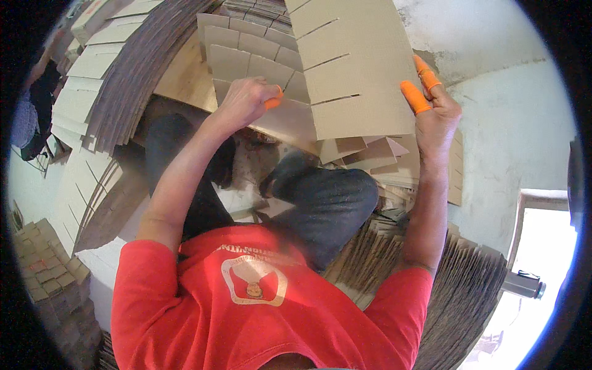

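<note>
A tan slotted cardboard sheet (364, 74) stands tilted up in front of me, with several slits running in from its left side. My right hand (439, 117) grips its right edge, orange covers on the thumb and fingers. My left hand (246, 102) is closed, an orange cover showing on one digit. It is held against a row of standing cardboard divider strips (237, 58), left of the sheet. What its curled fingers pinch is hidden. The strips rest on a wooden board (188, 77).
Long stacks of cardboard pieces (154, 55) curve along the far left, with more slotted sheets (77, 185) below them. Another dense stack (462, 296) lies at the lower right. Loose cardboard pieces (370, 154) lie beyond my bent knee. A pale wall (512, 123) rises at right.
</note>
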Demonstrator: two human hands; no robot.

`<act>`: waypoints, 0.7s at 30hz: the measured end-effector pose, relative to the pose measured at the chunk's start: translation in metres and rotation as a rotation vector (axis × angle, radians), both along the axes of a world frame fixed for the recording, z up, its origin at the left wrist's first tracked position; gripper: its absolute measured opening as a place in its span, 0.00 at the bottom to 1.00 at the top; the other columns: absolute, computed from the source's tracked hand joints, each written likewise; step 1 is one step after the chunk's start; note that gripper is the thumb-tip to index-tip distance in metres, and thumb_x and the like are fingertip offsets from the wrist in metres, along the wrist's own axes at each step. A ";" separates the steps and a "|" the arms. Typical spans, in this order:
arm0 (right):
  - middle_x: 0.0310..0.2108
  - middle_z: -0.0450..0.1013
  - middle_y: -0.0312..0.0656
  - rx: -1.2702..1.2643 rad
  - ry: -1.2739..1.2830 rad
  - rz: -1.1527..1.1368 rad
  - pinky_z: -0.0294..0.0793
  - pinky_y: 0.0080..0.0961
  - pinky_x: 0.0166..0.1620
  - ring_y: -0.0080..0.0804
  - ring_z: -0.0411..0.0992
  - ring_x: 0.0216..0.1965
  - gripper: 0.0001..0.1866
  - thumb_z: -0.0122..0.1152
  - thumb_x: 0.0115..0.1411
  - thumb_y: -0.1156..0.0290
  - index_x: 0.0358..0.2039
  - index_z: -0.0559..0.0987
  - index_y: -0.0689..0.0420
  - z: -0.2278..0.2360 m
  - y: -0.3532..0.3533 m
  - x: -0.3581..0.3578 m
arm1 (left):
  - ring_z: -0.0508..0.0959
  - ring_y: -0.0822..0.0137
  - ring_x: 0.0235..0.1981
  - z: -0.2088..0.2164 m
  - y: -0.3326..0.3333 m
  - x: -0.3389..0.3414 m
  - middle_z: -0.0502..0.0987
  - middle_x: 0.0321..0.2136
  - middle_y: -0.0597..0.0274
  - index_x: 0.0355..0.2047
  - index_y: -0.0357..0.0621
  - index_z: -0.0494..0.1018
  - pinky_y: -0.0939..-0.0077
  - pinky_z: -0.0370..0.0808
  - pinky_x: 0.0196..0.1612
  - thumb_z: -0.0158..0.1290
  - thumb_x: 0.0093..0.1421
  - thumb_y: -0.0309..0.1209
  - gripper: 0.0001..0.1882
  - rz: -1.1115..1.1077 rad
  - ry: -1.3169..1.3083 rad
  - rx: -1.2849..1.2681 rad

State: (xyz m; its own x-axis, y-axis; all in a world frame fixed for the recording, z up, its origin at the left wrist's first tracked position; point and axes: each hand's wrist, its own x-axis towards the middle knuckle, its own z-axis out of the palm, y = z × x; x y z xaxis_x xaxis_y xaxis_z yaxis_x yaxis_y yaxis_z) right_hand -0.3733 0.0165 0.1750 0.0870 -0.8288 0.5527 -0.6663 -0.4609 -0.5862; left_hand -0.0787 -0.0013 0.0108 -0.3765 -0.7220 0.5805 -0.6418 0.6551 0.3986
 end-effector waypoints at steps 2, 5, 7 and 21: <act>0.36 0.80 0.34 0.007 -0.038 0.007 0.70 0.15 0.36 0.13 0.68 0.31 0.25 0.69 0.53 0.77 0.54 0.77 0.58 -0.002 -0.001 0.002 | 0.76 0.50 0.27 -0.002 -0.001 0.000 0.72 0.19 0.52 0.29 0.47 0.76 0.57 0.71 0.27 0.59 0.50 0.31 0.05 0.010 -0.004 0.004; 0.40 0.81 0.39 -0.016 0.089 0.024 0.73 0.19 0.37 0.16 0.73 0.32 0.24 0.68 0.53 0.77 0.53 0.78 0.57 -0.009 -0.002 0.016 | 0.76 0.48 0.27 -0.008 -0.008 0.001 0.72 0.19 0.51 0.29 0.47 0.77 0.56 0.70 0.27 0.59 0.51 0.31 0.06 -0.011 0.014 -0.001; 0.42 0.80 0.43 -0.052 0.202 0.029 0.75 0.22 0.38 0.20 0.75 0.34 0.24 0.68 0.53 0.77 0.52 0.78 0.57 -0.016 -0.005 0.019 | 0.76 0.48 0.27 -0.007 -0.009 -0.002 0.72 0.19 0.50 0.30 0.47 0.77 0.55 0.70 0.27 0.59 0.51 0.31 0.06 -0.033 0.052 -0.007; 0.35 0.79 0.48 -0.052 0.157 0.178 0.74 0.27 0.36 0.27 0.76 0.32 0.23 0.67 0.54 0.75 0.53 0.78 0.57 -0.009 -0.025 0.029 | 0.79 0.51 0.31 -0.001 -0.013 -0.003 0.78 0.25 0.54 0.31 0.47 0.79 0.59 0.75 0.33 0.59 0.53 0.32 0.06 -0.011 -0.031 0.065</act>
